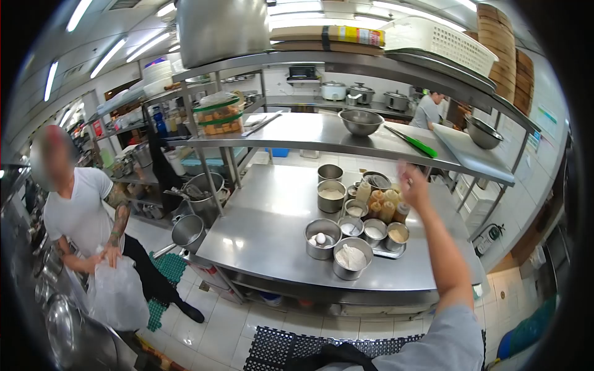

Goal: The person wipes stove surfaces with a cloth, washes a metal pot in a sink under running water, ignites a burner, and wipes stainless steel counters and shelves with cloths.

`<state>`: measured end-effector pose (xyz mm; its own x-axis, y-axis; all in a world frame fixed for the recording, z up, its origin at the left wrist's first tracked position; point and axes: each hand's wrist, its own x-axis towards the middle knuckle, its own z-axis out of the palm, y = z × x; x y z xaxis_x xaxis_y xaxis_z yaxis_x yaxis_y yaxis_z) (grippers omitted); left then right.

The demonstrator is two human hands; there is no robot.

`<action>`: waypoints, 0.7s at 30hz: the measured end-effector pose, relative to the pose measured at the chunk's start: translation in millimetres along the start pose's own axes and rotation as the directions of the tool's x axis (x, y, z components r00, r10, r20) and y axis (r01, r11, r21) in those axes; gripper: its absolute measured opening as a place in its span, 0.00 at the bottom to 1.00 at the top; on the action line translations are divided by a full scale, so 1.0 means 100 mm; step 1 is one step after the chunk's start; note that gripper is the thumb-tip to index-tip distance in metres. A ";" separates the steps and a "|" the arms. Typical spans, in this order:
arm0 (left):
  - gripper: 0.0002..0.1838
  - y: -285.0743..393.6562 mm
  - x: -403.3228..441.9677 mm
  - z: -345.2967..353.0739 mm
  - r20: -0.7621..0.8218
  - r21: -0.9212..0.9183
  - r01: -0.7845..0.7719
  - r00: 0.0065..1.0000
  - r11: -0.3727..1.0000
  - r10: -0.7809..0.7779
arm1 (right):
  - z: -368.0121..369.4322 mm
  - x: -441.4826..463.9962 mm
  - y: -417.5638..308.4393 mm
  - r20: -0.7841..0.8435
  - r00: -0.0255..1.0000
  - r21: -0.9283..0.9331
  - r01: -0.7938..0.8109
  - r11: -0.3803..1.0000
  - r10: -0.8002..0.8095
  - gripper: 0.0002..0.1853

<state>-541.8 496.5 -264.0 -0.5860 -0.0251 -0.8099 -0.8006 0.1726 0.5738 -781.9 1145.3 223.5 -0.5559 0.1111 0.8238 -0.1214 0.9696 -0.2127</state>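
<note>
- While the right hand (pixel 413 184) was raised at the front edge of the shelf (pixel 297 130), its fingers were blurred; whether they were open or closed on anything could not be told
- The left hand was out of view, its state unknown, leaving the right as the one near the items
- The long green utensil (pixel 421 145) lay on the shelf, just above the right hand in the view, its long axis slanting, green end to the right and toward the front edge
- The shelf edge stood between hand and utensil; depth could not be judged
- The steel bowl (pixel 361 123) sat left of the utensil; a pale board (pixel 464 148) lay to its right
- On the desk (pixel 266 210), below and left of the hand, squeeze bottles (pixel 387 211) stood clustered near an egg pot (pixel 318 252)
- A co-worker (pixel 86 204) with a plastic bag (pixel 116 294) stood well apart
</note>
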 end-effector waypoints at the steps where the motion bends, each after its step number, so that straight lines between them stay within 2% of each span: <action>1: 0.13 0.08 0.05 0.03 0.015 0.024 -0.005 1.000 1.000 0.005 | -0.09 -0.44 -0.47 0.225 0.967 0.041 -0.136 0.990 0.124 0.14; 2: 0.12 0.16 0.10 0.03 0.031 0.048 -0.012 0.999 0.999 0.010 | 0.04 -1.01 -0.54 0.128 0.984 0.183 0.102 0.978 -0.127 0.14; 3: 0.12 0.23 0.14 0.07 0.048 0.075 -0.015 0.999 0.997 0.012 | -0.01 -1.63 -0.57 0.462 0.885 0.315 -0.099 0.944 -0.061 0.14; 4: 0.12 0.30 0.19 0.10 0.063 0.102 -0.024 0.998 0.994 0.018 | -0.15 -2.11 -0.80 0.702 0.711 0.207 -0.259 0.943 0.041 0.16; 5: 0.12 0.37 0.23 0.15 0.080 0.128 -0.030 0.997 0.991 0.019 | -0.31 -2.56 -0.91 0.864 0.468 0.045 -0.442 0.896 0.188 0.18; 6: 0.11 0.44 0.26 0.21 0.095 0.152 -0.038 0.995 0.988 0.024 | -0.42 -3.10 -0.86 0.816 0.573 0.149 -0.339 0.929 0.078 0.20; 8: 0.11 0.54 0.32 0.38 0.129 0.206 -0.049 0.991 0.977 0.022 | -0.85 -3.78 -0.86 0.878 0.388 -0.001 -0.584 0.812 0.280 0.19; 9: 0.11 0.59 0.34 0.46 0.145 0.246 -0.053 0.989 0.968 0.018 | -1.04 -4.11 -0.76 0.854 0.412 0.023 -0.641 0.767 0.318 0.18; 11: 0.10 0.68 0.46 0.62 0.189 0.349 -0.075 0.982 0.934 0.009 | -1.43 -4.61 -0.50 0.820 0.364 -0.194 -0.548 0.813 0.441 0.16; 12: 0.10 0.75 0.51 0.71 0.213 0.402 -0.094 0.977 0.911 0.007 | -1.70 -4.68 -0.44 0.773 0.449 -0.124 -0.587 0.800 0.449 0.15; 13: 0.10 0.85 0.57 0.83 0.241 0.460 -0.114 0.970 0.881 0.000 | -1.96 -4.65 -0.43 0.702 0.439 -0.188 -0.645 0.740 0.561 0.14; 14: 0.09 0.96 0.64 1.01 0.277 0.515 -0.150 0.961 0.844 0.001 | -2.25 -4.61 -0.37 0.667 0.449 -0.190 -0.669 0.719 0.594 0.13; 15: 0.09 1.08 0.71 1.23 0.303 0.561 -0.175 0.953 0.809 -0.004 | -2.42 -4.77 -0.28 0.522 0.520 -0.202 -0.695 0.690 0.676 0.13; 16: 0.09 1.18 0.76 1.52 0.333 0.607 -0.202 0.943 0.769 -0.015 | -2.72 -4.67 -0.32 0.395 0.531 -0.147 -0.769 0.622 0.750 0.13; 18: 0.08 1.31 0.86 2.23 0.400 0.675 -0.275 0.916 0.684 -0.026 | -3.11 -4.91 -0.20 0.241 0.504 -0.119 -0.833 0.540 0.830 0.15; 19: 0.08 1.37 0.86 2.64 0.430 0.691 -0.315 0.902 0.651 -0.021 | -3.36 -4.95 -0.19 0.242 0.415 -0.156 -0.876 0.457 0.877 0.15; 21: 0.08 1.42 0.83 3.45 0.495 0.696 -0.393 0.869 0.602 -0.005 | -3.70 -5.34 -0.09 0.149 0.382 -0.114 -0.910 0.399 0.912 0.15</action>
<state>-660.8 859.1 -292.1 -0.4430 0.4647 -0.7667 -0.1643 0.7987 0.5789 -180.1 1158.3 -19.9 -0.4454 0.8944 0.0421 0.5507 0.3107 -0.7747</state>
